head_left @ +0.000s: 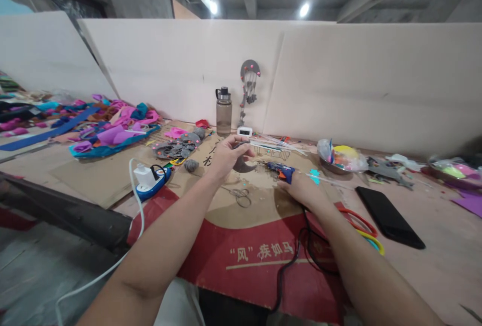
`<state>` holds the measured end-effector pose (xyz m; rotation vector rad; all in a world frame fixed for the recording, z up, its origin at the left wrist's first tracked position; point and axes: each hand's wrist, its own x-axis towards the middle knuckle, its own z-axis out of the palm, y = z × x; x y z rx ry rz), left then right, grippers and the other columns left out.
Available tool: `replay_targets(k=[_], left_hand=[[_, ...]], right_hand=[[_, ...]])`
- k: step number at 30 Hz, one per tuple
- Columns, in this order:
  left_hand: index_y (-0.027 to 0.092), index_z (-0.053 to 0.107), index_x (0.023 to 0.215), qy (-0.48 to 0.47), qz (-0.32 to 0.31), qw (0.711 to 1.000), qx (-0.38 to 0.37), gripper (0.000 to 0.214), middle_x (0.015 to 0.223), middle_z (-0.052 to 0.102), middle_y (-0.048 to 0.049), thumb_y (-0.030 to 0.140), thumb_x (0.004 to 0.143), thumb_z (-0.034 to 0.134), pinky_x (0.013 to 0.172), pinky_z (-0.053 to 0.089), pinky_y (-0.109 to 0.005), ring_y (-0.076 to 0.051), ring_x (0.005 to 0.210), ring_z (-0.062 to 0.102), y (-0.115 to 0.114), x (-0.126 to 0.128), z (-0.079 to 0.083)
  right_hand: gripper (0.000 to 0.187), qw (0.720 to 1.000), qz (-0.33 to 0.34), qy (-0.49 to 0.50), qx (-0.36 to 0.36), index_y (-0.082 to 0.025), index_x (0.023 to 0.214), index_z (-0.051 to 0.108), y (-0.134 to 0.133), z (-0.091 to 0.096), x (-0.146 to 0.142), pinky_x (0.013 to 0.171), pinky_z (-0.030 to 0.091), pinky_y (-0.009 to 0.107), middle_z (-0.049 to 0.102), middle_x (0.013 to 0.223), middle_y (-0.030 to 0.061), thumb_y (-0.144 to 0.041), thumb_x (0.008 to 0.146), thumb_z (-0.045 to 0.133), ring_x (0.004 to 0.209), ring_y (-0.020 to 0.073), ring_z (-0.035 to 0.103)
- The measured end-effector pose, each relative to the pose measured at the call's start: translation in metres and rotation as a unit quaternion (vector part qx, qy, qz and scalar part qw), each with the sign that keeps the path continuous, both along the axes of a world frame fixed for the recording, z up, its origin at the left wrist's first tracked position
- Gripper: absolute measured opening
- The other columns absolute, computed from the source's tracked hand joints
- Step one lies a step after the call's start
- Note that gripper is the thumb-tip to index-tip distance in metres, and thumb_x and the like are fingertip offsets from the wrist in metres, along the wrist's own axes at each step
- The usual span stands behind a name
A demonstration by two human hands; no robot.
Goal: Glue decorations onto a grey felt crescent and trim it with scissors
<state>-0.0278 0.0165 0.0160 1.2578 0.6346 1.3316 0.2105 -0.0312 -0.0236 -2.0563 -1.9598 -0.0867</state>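
My left hand point(227, 156) is closed, pinching a grey felt crescent point(244, 166) in front of me. Wrapped round a blue glue gun point(285, 173), my right hand point(301, 189) points its nozzle left toward the crescent; a small gap seems to lie between them. Under both hands is a printed cardboard sheet point(226, 215), where a tangle of grey cord point(241, 197) lies. A ball of grey yarn point(191, 165) sits left of my left hand. White glue sticks point(278, 144) are scattered just beyond the hands.
A hanging grey moon ornament point(250, 72) is on the white board behind a water bottle point(224, 115). Grey felt pieces point(175, 149) and a colourful cloth pile point(116, 127) lie left, near a power strip point(152, 185). Right are a phone point(389, 217), scissors point(363, 228) and a bowl point(341, 168).
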Motion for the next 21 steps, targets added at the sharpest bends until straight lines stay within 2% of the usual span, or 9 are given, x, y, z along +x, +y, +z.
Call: replay_targets(k=[3, 7, 9, 12, 13, 14, 16, 18, 21], left_hand=[[0.018, 0.057, 0.091, -0.005, -0.011, 1.000, 0.004, 0.035, 0.063, 0.067, 0.0023, 0.033, 0.067, 0.078, 0.057, 0.051, -0.022, -0.012, 0.058, 0.066, 0.001, -0.001, -0.001], [0.017, 0.057, 0.089, -0.014, -0.008, 1.000, -0.013, 0.033, 0.058, 0.063, 0.0048, 0.030, 0.067, 0.078, 0.046, 0.043, -0.019, -0.008, 0.043, 0.055, 0.003, -0.004, 0.000], [0.017, 0.057, 0.087, -0.015, 0.007, 1.000, -0.016, 0.034, 0.058, 0.063, 0.0044, 0.031, 0.066, 0.079, 0.044, 0.041, -0.018, -0.007, 0.042, 0.053, 0.005, -0.006, 0.001], [0.017, 0.057, 0.086, -0.012, 0.024, 1.000, -0.016, 0.033, 0.058, 0.063, 0.0037, 0.032, 0.066, 0.079, 0.043, 0.040, -0.018, -0.007, 0.042, 0.053, 0.008, -0.007, 0.001], [0.017, 0.057, 0.085, -0.011, 0.027, 0.999, -0.014, 0.033, 0.058, 0.063, 0.0036, 0.032, 0.066, 0.079, 0.043, 0.039, -0.018, -0.007, 0.042, 0.053, 0.009, -0.007, 0.000], [0.017, 0.057, 0.085, -0.011, 0.028, 0.999, -0.012, 0.032, 0.058, 0.063, 0.0036, 0.031, 0.066, 0.079, 0.043, 0.039, -0.018, -0.007, 0.042, 0.053, 0.010, -0.007, 0.000], [0.017, 0.057, 0.085, -0.011, 0.028, 0.999, -0.009, 0.031, 0.058, 0.063, 0.0035, 0.030, 0.066, 0.078, 0.043, 0.039, -0.018, -0.007, 0.042, 0.053, 0.011, -0.006, -0.001], [0.017, 0.056, 0.085, -0.007, 0.027, 1.000, -0.009, 0.031, 0.058, 0.063, 0.0035, 0.030, 0.067, 0.077, 0.043, 0.039, -0.018, -0.007, 0.042, 0.053, 0.010, -0.006, -0.001], [0.018, 0.055, 0.085, 0.002, 0.029, 1.000, -0.012, 0.031, 0.058, 0.062, 0.0037, 0.029, 0.066, 0.077, 0.043, 0.040, -0.018, -0.007, 0.042, 0.052, 0.008, -0.006, 0.000]], right_hand=[[0.029, 1.000, 0.002, -0.008, 0.002, -0.018, 0.076, 0.071, -0.004, 0.005, -0.003, 0.058, 0.046, 0.031, 0.073, 0.072, 0.0136, -0.042, 0.088, 0.061, 0.062, 0.0230, 0.067], [0.029, 0.999, 0.023, -0.025, 0.029, -0.019, 0.093, 0.073, -0.039, 0.015, 0.028, 0.064, 0.048, 0.032, 0.075, 0.085, 0.0138, -0.038, 0.094, 0.051, 0.075, 0.0246, 0.069], [0.023, 0.997, 0.052, -0.048, 0.034, -0.021, 0.094, 0.074, -0.065, 0.006, 0.053, 0.072, 0.051, 0.035, 0.074, 0.091, 0.0137, -0.033, 0.091, 0.054, 0.084, 0.0258, 0.069], [0.024, 0.990, 0.098, -0.103, -0.002, -0.022, 0.094, 0.075, -0.097, -0.024, 0.087, 0.077, 0.054, 0.040, 0.073, 0.094, 0.0146, -0.024, 0.089, 0.052, 0.086, 0.0276, 0.068], [0.026, 0.985, 0.117, -0.125, -0.011, -0.023, 0.093, 0.075, -0.105, -0.035, 0.095, 0.077, 0.054, 0.043, 0.073, 0.102, 0.0157, -0.021, 0.088, 0.050, 0.089, 0.0294, 0.067], [0.029, 0.981, 0.131, -0.141, -0.015, -0.023, 0.096, 0.075, -0.111, -0.043, 0.102, 0.077, 0.055, 0.045, 0.071, 0.111, 0.0169, -0.018, 0.087, 0.048, 0.091, 0.0308, 0.067], [0.035, 0.982, 0.125, -0.140, 0.008, -0.022, 0.110, 0.073, -0.119, -0.051, 0.108, 0.078, 0.056, 0.048, 0.070, 0.111, 0.0190, -0.018, 0.085, 0.049, 0.091, 0.0315, 0.067], [0.046, 0.988, 0.120, -0.099, 0.005, -0.021, 0.125, 0.067, -0.124, -0.047, 0.109, 0.082, 0.057, 0.046, 0.070, 0.106, 0.0177, -0.021, 0.081, 0.054, 0.091, 0.0294, 0.068], [0.060, 0.993, 0.116, -0.011, -0.037, -0.021, 0.133, 0.061, -0.131, -0.029, 0.107, 0.085, 0.058, 0.040, 0.069, 0.105, 0.0132, -0.023, 0.073, 0.059, 0.091, 0.0257, 0.070]])
